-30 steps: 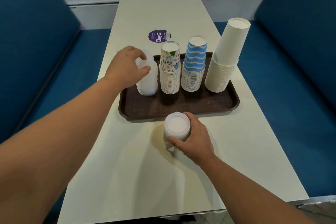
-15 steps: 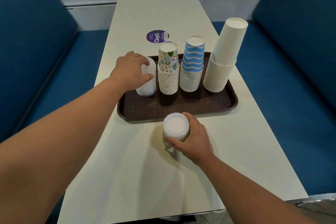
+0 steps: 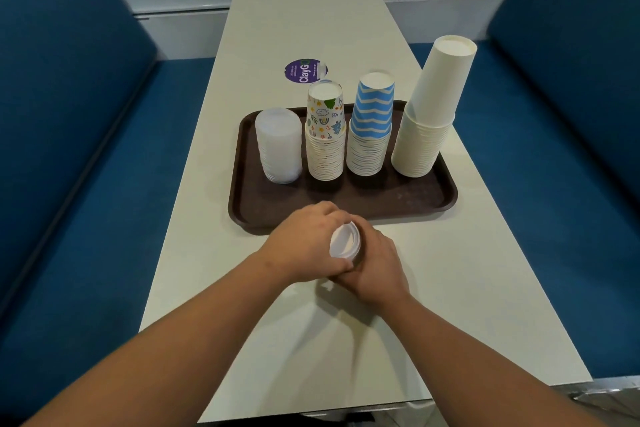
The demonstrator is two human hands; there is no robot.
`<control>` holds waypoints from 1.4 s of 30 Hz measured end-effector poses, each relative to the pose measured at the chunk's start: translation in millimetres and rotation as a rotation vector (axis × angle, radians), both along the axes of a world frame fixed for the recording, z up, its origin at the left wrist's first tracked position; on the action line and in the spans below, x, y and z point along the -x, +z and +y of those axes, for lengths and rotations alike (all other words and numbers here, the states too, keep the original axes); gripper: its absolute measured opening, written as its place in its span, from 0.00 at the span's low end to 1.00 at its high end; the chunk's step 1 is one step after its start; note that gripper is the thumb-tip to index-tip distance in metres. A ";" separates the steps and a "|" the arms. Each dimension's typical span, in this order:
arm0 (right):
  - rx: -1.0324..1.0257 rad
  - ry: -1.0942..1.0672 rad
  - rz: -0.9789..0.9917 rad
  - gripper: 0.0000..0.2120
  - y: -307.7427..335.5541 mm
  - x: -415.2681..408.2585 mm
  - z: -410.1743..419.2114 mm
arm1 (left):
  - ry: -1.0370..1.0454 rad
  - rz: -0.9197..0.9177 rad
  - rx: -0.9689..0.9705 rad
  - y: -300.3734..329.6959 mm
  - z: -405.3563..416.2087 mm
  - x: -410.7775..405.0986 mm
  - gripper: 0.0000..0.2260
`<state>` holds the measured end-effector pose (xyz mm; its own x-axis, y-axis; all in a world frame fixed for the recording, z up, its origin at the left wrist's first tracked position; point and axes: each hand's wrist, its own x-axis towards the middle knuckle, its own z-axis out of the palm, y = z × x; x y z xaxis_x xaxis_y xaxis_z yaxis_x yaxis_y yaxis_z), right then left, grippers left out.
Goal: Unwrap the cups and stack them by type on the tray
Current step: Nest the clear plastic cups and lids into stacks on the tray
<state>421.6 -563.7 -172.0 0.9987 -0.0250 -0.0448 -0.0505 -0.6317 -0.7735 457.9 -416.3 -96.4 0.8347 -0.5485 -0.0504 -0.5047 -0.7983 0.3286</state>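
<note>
Four cup stacks (image 3: 346,135) on tray (image 3: 408,204)

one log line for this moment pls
left hand: grips white cups | right hand: grips same cups | place: table, before tray | tray: four stacks

Lower body of white cup stack (image 3: 345,241) hidden behind both hands, sticker (image 3: 304,70) small print illegible, forearms cut off at bottom edge.

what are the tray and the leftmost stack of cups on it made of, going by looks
Tray: looks like dark brown moulded plastic, matte and faintly textured, with a raised rounded rim; could be fibreglass. Leftmost stack of cups: thin translucent plastic, probably; it looks milky and semi-see-through, with a soft sheen, unlike the opaque stacks beside it.
</note>
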 end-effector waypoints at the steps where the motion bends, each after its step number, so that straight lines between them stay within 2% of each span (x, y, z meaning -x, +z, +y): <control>1: 0.007 0.001 0.003 0.47 -0.6 -0.1 0.4 | 0.006 0.000 0.009 0.2 -0.6 0.8 0.29; 11: -0.028 0.012 -0.063 0.40 2.4 3.0 -1.0 | 0.082 0.090 0.142 9.7 10.3 4.6 0.28; 17: 0.006 -0.003 -0.096 0.42 -0.8 2.4 0.3 | 0.091 -0.154 0.528 30.6 32.5 -8.9 0.17; 19: -0.012 -0.015 -0.099 0.42 -4.2 2.8 0.8 | 0.152 -0.287 0.572 44.7 40.0 -24.9 0.16; 22: -0.023 -0.025 -0.093 0.42 -3.0 4.2 0.7 | 0.284 -0.369 0.441 65.1 51.4 -58.6 0.15; 25: -0.020 -0.021 -0.095 0.41 -1.8 5.1 1.3 | 0.356 -0.336 0.230 76.5 55.6 -90.2 0.15; 29: -0.020 -0.024 -0.086 0.42 -5.2 4.9 1.0 | 0.343 -0.258 0.082 78.0 51.7 -115.3 0.17; 40: -0.027 -0.020 -0.078 0.41 -9.2 3.7 -0.1 | 0.353 -0.145 -0.085 64.0 46.2 -126.9 0.20; 42: -0.023 -0.021 -0.069 0.42 -11.0 3.0 0.1 | 0.359 -0.182 -0.088 67.9 43.4 -119.7 0.22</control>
